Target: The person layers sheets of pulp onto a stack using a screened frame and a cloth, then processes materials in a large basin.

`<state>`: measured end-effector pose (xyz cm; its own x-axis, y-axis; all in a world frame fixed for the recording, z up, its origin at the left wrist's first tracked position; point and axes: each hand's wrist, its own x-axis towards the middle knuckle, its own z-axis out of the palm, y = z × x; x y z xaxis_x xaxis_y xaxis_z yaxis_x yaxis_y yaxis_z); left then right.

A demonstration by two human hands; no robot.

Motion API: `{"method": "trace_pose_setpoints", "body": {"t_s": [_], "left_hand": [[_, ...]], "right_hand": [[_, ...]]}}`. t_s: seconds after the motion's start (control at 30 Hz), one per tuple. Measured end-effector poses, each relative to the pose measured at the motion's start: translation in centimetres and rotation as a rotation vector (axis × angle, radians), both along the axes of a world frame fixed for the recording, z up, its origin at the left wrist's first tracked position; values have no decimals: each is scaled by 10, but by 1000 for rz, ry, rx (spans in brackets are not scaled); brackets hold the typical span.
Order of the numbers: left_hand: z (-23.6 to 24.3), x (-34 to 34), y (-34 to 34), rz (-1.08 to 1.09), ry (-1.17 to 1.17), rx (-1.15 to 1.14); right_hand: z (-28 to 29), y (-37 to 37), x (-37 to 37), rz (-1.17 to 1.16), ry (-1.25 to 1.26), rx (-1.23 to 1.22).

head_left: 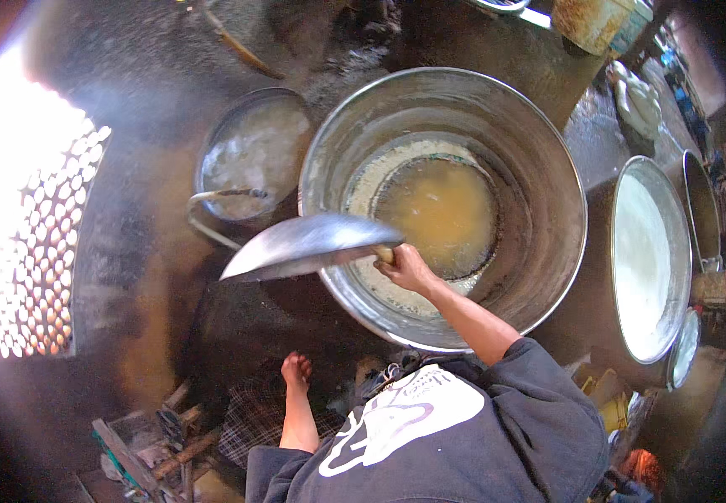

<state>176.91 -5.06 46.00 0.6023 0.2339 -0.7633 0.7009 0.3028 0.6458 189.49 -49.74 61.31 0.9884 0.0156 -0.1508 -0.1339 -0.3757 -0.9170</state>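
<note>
My right hand [409, 270] grips the short handle of a wide, shallow metal scoop [312, 243]. The scoop is tilted nearly on edge and blurred a little, so whether it holds liquid is hidden. It hangs over the left rim of a big round metal vat [539, 168]. Cloudy yellowish liquid [447, 205] lies at the vat's bottom, inside a dark ring with pale froth around it. Low on the left, my left hand [296, 369] hangs beside my body, fingers curled, with nothing visible in it.
Left of the vat stands a dark basin [212, 163] of pale, steamy liquid, with a curved pale pipe [199, 210] at its near side. Tubs, one holding whitish liquid [644, 260], stand at the right. Scrap wood [191, 453] lies at the near left; a bucket [589, 23] stands far right.
</note>
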Motion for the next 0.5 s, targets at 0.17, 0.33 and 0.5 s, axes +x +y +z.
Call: {"method": "trace_pose_setpoints", "body": {"t_s": [0.17, 0.33, 0.5], "left_hand": [[80, 101, -159, -178, -147, 264], [91, 138, -219, -223, -278, 281], [73, 143, -237, -12, -233, 166]], "right_hand": [[-124, -96, -39, -488, 527, 187], [-258, -257, -30, -595, 492, -385], [-307, -372, 20, -708, 384, -760]]}}
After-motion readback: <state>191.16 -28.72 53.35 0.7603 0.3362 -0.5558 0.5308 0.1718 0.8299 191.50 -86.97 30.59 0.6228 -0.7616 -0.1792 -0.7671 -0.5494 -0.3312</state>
